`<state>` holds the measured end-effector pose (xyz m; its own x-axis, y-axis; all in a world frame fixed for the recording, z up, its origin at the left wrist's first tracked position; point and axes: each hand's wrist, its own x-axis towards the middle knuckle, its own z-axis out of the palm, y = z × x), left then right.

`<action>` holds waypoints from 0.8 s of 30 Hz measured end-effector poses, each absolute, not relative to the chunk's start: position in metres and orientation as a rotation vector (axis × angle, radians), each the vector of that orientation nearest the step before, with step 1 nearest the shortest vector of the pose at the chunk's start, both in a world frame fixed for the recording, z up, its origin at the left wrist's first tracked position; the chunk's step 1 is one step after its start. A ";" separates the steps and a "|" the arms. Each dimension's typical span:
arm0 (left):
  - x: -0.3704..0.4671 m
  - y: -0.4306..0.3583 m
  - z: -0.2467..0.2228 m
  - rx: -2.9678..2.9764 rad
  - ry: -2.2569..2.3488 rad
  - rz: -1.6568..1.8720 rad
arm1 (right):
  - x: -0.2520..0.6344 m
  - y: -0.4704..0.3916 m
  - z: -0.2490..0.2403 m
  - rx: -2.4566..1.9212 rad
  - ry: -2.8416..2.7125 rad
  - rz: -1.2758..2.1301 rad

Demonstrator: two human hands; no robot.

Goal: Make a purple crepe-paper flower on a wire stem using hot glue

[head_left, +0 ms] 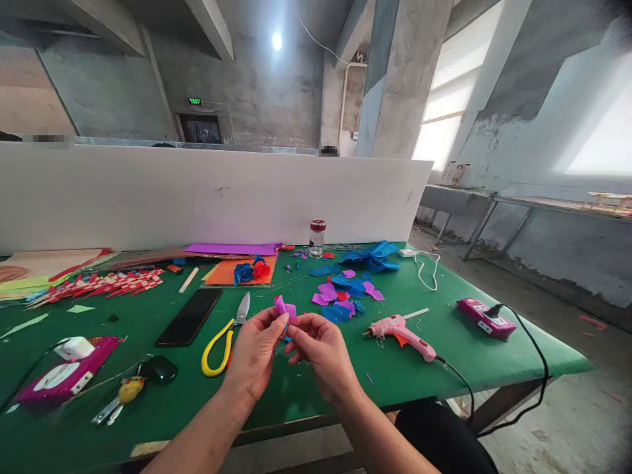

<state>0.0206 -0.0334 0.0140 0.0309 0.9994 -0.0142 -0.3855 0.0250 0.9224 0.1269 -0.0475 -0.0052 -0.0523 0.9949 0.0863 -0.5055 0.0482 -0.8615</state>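
Observation:
My left hand (257,345) pinches a small purple crepe paper flower (285,307) above the table's front middle. The fingers of my right hand (322,349) are closed against its lower end, where a bit of blue shows. Between the fingertips, the exact hold is partly hidden. Beyond my hands lies a loose pile of blue and purple paper petals (345,289). Yellow-handled scissors (217,349) lie just left of my left hand. A pink hot glue gun (402,332) rests to the right of my right hand, with strings of glue near its nozzle.
On the green table (306,408) are a black phone (190,319), keys (121,398), purple power strips (486,318) at both sides, and a red-lidded jar (317,238). Finished blue and red paper flowers (251,270) lie on orange paper. A white partition (222,197) stands behind.

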 end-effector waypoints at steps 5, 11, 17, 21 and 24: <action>0.013 -0.028 0.016 1.018 1.012 1.368 | 0.132 -0.045 -0.003 -0.699 -0.787 1.451; 0.007 -0.023 0.015 1.026 0.996 1.328 | 0.134 -0.046 0.000 -0.661 -0.708 1.476; 0.008 -0.030 0.019 1.081 0.895 1.216 | 0.130 -0.046 -0.001 -0.656 -0.707 1.480; 0.008 -0.031 0.018 1.014 0.858 1.199 | 0.129 -0.046 -0.003 -0.649 -0.724 1.497; 0.008 -0.031 0.017 0.976 0.848 1.181 | 0.128 -0.046 -0.005 -0.639 -0.739 1.516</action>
<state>0.0082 -0.0306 0.0171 0.1869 0.9818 -0.0334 -0.3449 0.0974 0.9336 0.1277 -0.0459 -0.0046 -0.0764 0.9966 0.0319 -0.6389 -0.0244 -0.7689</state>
